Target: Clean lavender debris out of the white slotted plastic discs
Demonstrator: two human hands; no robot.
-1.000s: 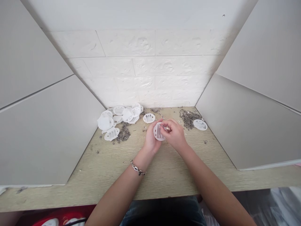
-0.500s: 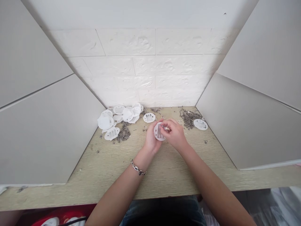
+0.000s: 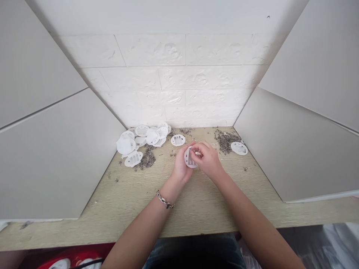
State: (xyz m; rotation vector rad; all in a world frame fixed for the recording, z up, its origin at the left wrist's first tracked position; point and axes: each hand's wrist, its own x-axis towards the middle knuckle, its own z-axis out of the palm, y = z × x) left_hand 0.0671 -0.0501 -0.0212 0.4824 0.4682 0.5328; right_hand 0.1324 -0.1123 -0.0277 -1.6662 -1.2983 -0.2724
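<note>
My left hand (image 3: pixel 181 168) holds a round white plastic disc (image 3: pixel 189 157) with slots, tilted up above the wooden table (image 3: pixel 196 201). My right hand (image 3: pixel 208 158) is closed at the disc's right edge, its fingertips pinched on the disc. A bracelet sits on my left wrist. A pile of the same white discs (image 3: pixel 143 140) lies to the left at the back. One single disc (image 3: pixel 177 140) lies just behind my hands, another disc (image 3: pixel 239 148) lies at the far right.
Heaps of grey dried bits (image 3: pixel 226 140) lie at the back right, with more grey bits (image 3: pixel 148 158) by the disc pile. Grey panels (image 3: pixel 56 149) wall in the table on both sides, with a white brick wall (image 3: pixel 179 82) behind.
Almost nothing has moved. My hands stay together on the disc, with only slight finger shifts.
</note>
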